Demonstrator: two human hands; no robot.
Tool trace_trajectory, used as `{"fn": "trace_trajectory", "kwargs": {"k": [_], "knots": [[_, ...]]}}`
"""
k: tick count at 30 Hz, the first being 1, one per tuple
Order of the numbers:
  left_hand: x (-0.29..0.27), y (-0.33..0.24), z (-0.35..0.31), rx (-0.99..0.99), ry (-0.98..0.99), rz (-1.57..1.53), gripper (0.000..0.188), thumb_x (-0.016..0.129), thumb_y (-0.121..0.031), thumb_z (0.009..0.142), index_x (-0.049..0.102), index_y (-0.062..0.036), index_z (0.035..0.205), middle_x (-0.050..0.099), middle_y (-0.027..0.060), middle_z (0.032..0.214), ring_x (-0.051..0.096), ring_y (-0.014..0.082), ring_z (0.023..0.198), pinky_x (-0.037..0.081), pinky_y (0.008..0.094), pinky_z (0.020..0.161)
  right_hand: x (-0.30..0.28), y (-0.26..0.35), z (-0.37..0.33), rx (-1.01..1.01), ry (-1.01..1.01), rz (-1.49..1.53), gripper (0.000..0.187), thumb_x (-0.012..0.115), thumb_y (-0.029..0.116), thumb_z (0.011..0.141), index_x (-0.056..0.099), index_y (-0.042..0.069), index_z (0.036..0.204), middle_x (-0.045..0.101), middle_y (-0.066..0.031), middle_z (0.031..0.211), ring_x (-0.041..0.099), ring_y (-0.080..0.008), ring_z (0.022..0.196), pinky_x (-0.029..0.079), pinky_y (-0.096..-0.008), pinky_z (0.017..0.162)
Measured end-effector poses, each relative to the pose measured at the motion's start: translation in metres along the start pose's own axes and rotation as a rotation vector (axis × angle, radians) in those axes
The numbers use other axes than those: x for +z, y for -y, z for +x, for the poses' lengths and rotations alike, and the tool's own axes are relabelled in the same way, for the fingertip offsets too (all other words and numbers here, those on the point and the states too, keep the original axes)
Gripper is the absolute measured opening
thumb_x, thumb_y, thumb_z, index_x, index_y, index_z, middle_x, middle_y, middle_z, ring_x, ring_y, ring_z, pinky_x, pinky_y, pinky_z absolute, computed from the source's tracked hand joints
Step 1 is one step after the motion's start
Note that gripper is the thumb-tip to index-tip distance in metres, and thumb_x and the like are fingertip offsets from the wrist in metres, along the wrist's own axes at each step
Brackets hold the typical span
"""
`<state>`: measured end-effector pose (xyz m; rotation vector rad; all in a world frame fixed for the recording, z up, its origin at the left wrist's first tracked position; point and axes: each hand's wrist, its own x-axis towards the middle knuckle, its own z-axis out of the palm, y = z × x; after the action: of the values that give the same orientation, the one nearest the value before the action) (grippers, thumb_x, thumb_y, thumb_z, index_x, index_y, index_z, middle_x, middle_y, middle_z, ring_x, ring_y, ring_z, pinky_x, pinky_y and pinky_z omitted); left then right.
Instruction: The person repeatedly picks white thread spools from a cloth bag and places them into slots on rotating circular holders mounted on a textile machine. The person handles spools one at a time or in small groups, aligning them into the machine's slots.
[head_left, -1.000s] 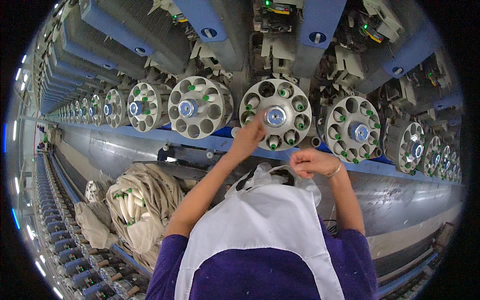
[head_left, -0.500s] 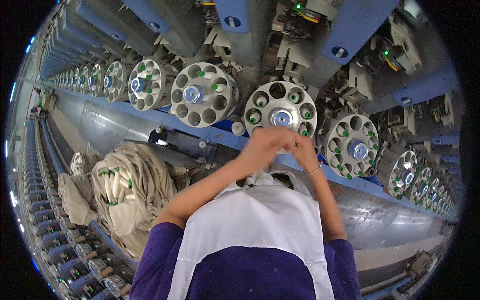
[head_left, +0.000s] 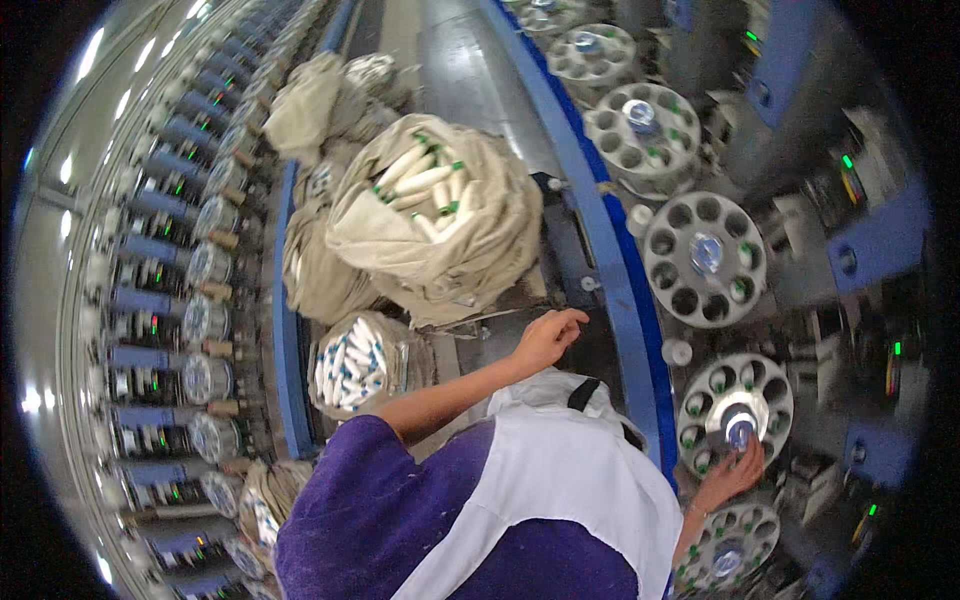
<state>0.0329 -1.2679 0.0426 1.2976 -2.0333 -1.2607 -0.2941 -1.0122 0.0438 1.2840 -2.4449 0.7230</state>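
Note:
My left hand is stretched out over the aisle with its fingers loosely extended and nothing visible in them. It is just below a large beige cloth sack and touches nothing. Inside the sack lie several white yarn bobbins with green ends. On the right, my right hand is at the lower edge of a round magazine, its fingers spread close to the shiny blue-centred hub. Whether those fingers touch it I cannot tell. Green-tipped bobbins sit in several of that magazine's holes.
Beyond it stands another round magazine with mostly unfilled holes. A blue rail runs between me and the machines. A clear bag of white bobbins with blue ends stands at left. A second machine row lines the far left.
My hands were together over the magazine and are now apart, the left one out toward the sack. The view has turned to the left, bringing the sack closer to the middle.

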Motion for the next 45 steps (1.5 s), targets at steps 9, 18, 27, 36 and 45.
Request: {"fn": "trace_trajectory", "kwargs": {"k": [9, 18, 27, 36, 45], "knots": [[-0.165, 0.062, -0.007, 0.115, -0.515, 0.351, 0.037, 0.055, 0.005, 0.078, 0.058, -0.0052, 0.113, 0.055, 0.0149, 0.112, 0.048, 0.036, 0.11, 0.041, 0.0424, 0.094, 0.099, 0.149, 0.11, -0.161, 0.28, 0.421, 0.027, 0.042, 0.02, 0.097, 0.061, 0.004, 0.107, 0.053, -0.0167, 0.118, 0.048, -0.0343, 0.109, 0.038, -0.0458, 0.093], [-0.295, 0.216, 0.158, -0.023, -0.448, 0.932, 0.058, 0.06, -0.026, 0.086, 0.041, 0.0027, 0.133, 0.051, 0.0203, 0.125, 0.045, 0.0359, 0.119, 0.032, 0.0493, 0.104, 0.197, 0.44, 0.12, -0.945, 0.81, 0.709, 0.026, 0.058, 0.001, 0.077, 0.063, 0.008, 0.101, 0.062, -0.0136, 0.107, 0.058, -0.033, 0.1, 0.046, -0.0421, 0.086], [-0.317, 0.215, 0.191, -0.352, 0.24, 0.578, 0.105, 0.064, -0.058, 0.078, 0.005, -0.0115, 0.151, 0.066, 0.0207, 0.085, 0.065, 0.0325, 0.076, 0.052, 0.0435, 0.063, 0.249, 0.535, 0.141, -0.656, 1.145, 0.543, 0.026, 0.049, 0.006, 0.085, 0.063, 0.008, 0.106, 0.064, -0.016, 0.095, 0.061, -0.034, 0.089, 0.049, -0.0413, 0.078], [-0.485, 0.296, 0.043, -0.638, -0.867, -0.174, 0.024, 0.051, -0.018, 0.096, 0.051, -0.0027, 0.115, 0.061, 0.0071, 0.074, 0.06, 0.0191, 0.063, 0.047, 0.0332, 0.056, 0.292, 0.589, 0.143, -0.663, 1.112, 0.642, 0.011, 0.056, 0.008, 0.087, 0.063, 0.008, 0.096, 0.06, -0.01, 0.087, 0.061, -0.0301, 0.081, 0.05, -0.0383, 0.07], [-0.521, 0.23, 0.133, 0.462, 0.111, 1.023, 0.022, 0.055, -0.011, 0.08, 0.06, -0.0146, 0.101, 0.053, 0.0035, 0.09, 0.053, 0.0191, 0.094, 0.042, 0.0316, 0.084, 0.315, 0.589, 0.133, -0.528, 1.227, 0.522, 0.012, 0.058, 0.013, 0.087, 0.064, 0.009, 0.097, 0.06, -0.0095, 0.089, 0.06, -0.0293, 0.082, 0.048, -0.0387, 0.073]]}}
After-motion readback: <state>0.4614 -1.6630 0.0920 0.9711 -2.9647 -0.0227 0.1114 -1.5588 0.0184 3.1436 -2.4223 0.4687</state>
